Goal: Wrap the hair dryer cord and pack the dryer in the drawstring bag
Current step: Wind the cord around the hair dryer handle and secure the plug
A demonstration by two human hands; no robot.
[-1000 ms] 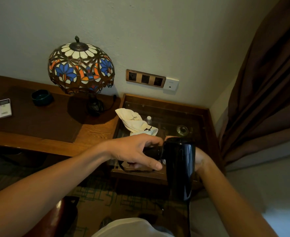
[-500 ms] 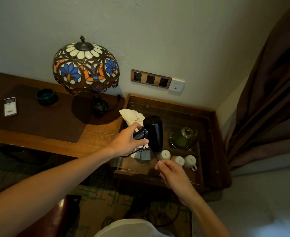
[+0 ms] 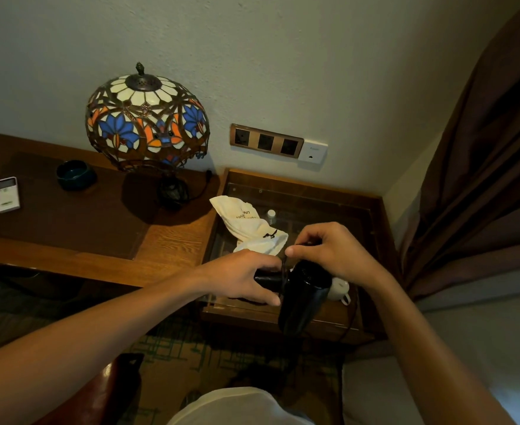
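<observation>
One dryer (image 3: 303,294), one cord (image 3: 283,268), one bag (image 3: 248,227), two hands: left (image 3: 240,277) and right (image 3: 329,250). One lamp (image 3: 146,121), one bowl (image 3: 75,174), one remote (image 3: 6,194), one small bottle (image 3: 271,215), one cup (image 3: 339,290), three dark sockets (image 3: 266,141) plus one white plate (image 3: 313,152).

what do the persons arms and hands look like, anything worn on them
Both forearms are bare with no sleeves in view. The left hand and right hand show no gloves, and no rings, watch or bracelets can be seen at the wrists. A pale garment shows at the bottom edge of the view.
</observation>
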